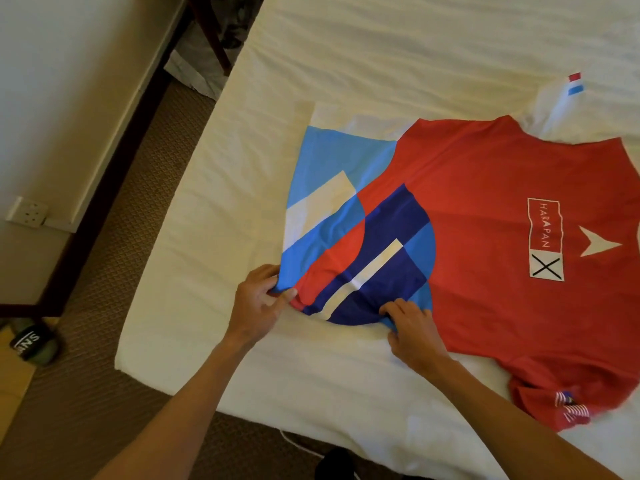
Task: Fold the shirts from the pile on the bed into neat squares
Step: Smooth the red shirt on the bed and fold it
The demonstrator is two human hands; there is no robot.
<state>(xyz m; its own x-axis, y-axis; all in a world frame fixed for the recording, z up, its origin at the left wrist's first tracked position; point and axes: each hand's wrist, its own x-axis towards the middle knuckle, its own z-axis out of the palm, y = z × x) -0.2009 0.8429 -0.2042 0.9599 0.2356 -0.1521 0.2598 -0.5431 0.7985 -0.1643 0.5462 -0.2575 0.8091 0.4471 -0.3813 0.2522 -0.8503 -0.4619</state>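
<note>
A red T-shirt (485,209) with blue, dark-blue and white shapes and a white logo lies spread flat on the white bed (311,64), its hem toward the left. My left hand (258,303) pinches the hem's near-left corner. My right hand (414,329) pinches the near edge of the shirt at the dark-blue patch. One red sleeve (561,400) lies at the near right. A white sleeve with red and blue stripes (568,98) sticks out behind the red shirt's far edge.
The bed's left edge (166,237) runs diagonally, with brown carpet (114,271) beside it. A dark wooden frame (114,157) and a wall socket (27,211) are at left. A dark shoe (33,342) lies on the floor at far left.
</note>
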